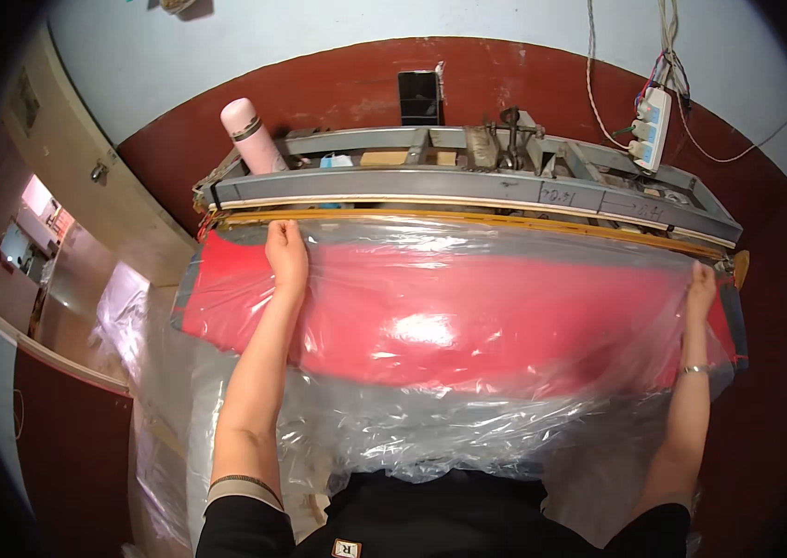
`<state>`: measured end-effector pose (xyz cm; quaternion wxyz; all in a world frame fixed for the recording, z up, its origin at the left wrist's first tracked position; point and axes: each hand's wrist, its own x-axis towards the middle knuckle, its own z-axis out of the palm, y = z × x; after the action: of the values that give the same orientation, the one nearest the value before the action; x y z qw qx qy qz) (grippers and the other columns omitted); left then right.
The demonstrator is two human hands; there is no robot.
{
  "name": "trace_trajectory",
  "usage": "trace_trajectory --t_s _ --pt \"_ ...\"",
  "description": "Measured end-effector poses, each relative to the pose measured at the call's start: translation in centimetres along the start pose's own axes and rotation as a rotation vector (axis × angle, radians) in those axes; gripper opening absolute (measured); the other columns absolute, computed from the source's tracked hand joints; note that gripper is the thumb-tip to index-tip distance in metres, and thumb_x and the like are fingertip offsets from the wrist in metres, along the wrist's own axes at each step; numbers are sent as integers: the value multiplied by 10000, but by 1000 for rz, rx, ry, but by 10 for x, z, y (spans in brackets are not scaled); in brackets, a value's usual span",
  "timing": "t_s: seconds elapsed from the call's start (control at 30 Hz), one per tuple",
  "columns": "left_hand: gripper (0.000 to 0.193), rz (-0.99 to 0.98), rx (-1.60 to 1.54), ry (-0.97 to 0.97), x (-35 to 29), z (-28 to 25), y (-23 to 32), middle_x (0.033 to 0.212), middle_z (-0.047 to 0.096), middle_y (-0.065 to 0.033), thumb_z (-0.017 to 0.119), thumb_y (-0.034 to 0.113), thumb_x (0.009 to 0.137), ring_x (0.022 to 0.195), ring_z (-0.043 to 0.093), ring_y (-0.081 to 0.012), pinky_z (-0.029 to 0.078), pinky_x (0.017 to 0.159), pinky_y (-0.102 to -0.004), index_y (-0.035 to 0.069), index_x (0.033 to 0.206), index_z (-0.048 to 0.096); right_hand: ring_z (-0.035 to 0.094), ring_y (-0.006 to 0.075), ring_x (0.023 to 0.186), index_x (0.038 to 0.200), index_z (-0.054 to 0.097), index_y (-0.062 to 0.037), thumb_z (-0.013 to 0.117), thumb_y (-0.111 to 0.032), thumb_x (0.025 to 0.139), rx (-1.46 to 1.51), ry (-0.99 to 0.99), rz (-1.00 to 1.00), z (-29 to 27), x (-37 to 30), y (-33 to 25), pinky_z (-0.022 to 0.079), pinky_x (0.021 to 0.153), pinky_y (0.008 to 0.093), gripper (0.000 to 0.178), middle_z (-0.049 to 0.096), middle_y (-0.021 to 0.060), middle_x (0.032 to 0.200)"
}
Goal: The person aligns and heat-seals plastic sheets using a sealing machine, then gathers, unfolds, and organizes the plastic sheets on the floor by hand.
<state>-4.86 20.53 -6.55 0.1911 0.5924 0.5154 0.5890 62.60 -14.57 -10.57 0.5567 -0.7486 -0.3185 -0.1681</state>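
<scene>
A wide sheet of clear plastic film (430,432) lies over a red cloth with dark grey borders (221,279) and hangs down toward my body. At the far edge of the film, left of the middle, my left hand (285,256) is closed on it, fingers curled. Far to the right, my right hand (701,288) pinches the film's other side, close to the cloth's right end. The film is stretched between both hands, with glare and creases across it. Just beyond my hands runs a yellow-brown strip (505,221) along a long metal frame (365,189).
A pink thermos (254,139) stands on the frame's left, and a dark phone (419,98) rests upright behind it. At the right, a white power strip (651,130) hangs from cords against the wall. An open door (96,158) is at left, with crumpled film (122,312) near it.
</scene>
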Motion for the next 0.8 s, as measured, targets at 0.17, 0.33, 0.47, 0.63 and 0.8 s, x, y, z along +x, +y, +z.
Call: trace_trajectory --t_s 0.17,0.33,0.47,0.63,0.8 --pt "224 -4 44 101 28 21 -33 615 518 -56 564 179 833 578 440 -123 404 570 -281 1 709 511 431 78 582 801 541 0 601 -296 851 42 29 7 62 -1 -27 384 551 238 306 511 19 682" --pt "180 -55 73 134 28 34 -32 623 504 -27 611 142 795 575 433 -102 398 563 -245 8 742 504 383 60 583 798 518 -33 637 -197 825 191 75 28 67 5 -12 354 545 206 204 461 -30 661" --pt "114 -60 118 268 36 25 -33 678 518 -51 549 97 817 589 462 -124 413 585 -259 11 825 475 385 49 603 793 502 -45 612 -166 833 73 42 26 61 8 -14 348 555 197 168 448 -49 672" --pt "94 -236 -364 327 37 13 -27 768 564 -132 467 63 836 717 545 -256 438 704 -345 -12 893 473 375 41 617 804 518 -42 614 -164 827 300 16 141 54 3 -35 338 560 195 157 432 -55 683" --pt "128 403 425 77 40 -40 -41 792 565 -161 469 125 863 720 535 -324 434 677 -359 2 862 505 395 37 623 858 564 -31 630 -204 824 143 -55 43 45 -13 -80 347 558 197 188 456 -51 683"
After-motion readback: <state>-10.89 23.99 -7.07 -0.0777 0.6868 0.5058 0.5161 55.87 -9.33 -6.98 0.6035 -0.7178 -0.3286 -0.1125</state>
